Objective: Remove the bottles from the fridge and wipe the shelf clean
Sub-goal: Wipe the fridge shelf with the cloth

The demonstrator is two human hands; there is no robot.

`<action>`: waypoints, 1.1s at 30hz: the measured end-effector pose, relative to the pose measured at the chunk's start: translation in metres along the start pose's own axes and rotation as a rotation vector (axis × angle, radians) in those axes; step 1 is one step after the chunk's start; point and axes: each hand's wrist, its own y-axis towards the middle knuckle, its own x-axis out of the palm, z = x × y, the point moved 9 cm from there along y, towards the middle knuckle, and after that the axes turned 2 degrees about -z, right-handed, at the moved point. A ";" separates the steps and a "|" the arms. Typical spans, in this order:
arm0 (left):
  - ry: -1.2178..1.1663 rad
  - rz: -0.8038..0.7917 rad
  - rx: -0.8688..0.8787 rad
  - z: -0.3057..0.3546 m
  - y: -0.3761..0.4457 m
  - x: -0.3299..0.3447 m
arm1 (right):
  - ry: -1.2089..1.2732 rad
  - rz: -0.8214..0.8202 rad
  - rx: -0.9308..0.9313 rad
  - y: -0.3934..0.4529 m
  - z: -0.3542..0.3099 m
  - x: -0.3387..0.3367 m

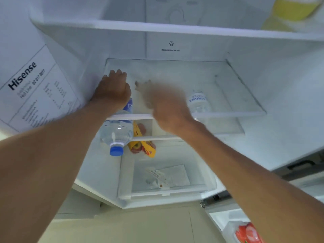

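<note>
A clear water bottle with a blue cap and label (117, 133) tilts out over the front rim of the glass shelf (236, 95), cap towards me. My left hand (112, 88) is closed over its bottom end at the shelf's left side. A second clear bottle with blue lettering (198, 102) stands on the shelf right of centre. My right hand (163, 106) is blurred by motion over the middle of the shelf, fingers spread, just left of that second bottle and apart from it. I see nothing in it.
A bag of red apples with a yellow label (143, 146) lies on the shelf below. Under it is a clear drawer (166, 176) with a few papers. A yellow container (294, 11) sits on the upper shelf at right. A red packet (249, 232) sits at bottom right.
</note>
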 end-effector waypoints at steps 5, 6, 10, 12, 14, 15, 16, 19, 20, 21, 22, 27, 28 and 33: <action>-0.070 -0.071 0.289 0.031 -0.007 0.009 | -0.071 -0.019 0.339 0.020 0.132 -0.022; -0.071 -0.105 0.349 0.037 -0.008 0.010 | -0.068 -0.018 0.371 0.029 0.143 -0.025; 0.047 -0.185 0.389 0.049 -0.002 0.013 | -0.039 0.015 0.181 0.044 0.130 -0.020; 0.116 -0.197 0.251 0.057 0.010 0.015 | 0.033 0.021 0.036 0.020 0.120 -0.022; 0.157 -0.194 0.204 0.085 0.017 0.017 | 0.094 0.033 -0.037 -0.013 0.123 -0.030; 0.156 -0.192 0.236 0.107 0.017 0.020 | 0.117 0.051 -0.041 -0.028 0.129 -0.036; 0.132 -0.183 0.287 0.131 0.017 0.024 | 0.133 0.060 -0.020 -0.038 0.139 -0.040; 0.024 -0.221 0.378 0.177 0.011 0.048 | 0.051 0.012 0.144 -0.020 0.179 -0.033; 0.017 -0.196 0.395 0.183 0.009 0.053 | 0.001 -0.011 0.222 -0.004 0.193 -0.031; 0.026 -0.154 0.405 0.184 0.008 0.057 | -0.028 -0.024 0.286 0.011 0.205 -0.030; 0.050 -0.122 0.411 0.183 0.008 0.060 | -0.038 -0.026 0.328 0.024 0.212 -0.030; 0.041 -0.124 0.405 0.181 0.009 0.060 | -0.064 0.064 0.284 0.019 0.195 -0.035; 0.032 -0.132 0.403 0.182 0.008 0.059 | -0.060 0.118 0.230 0.003 0.184 -0.040; 0.032 -0.133 0.423 0.179 0.010 0.060 | -0.014 0.107 0.308 -0.030 0.198 -0.038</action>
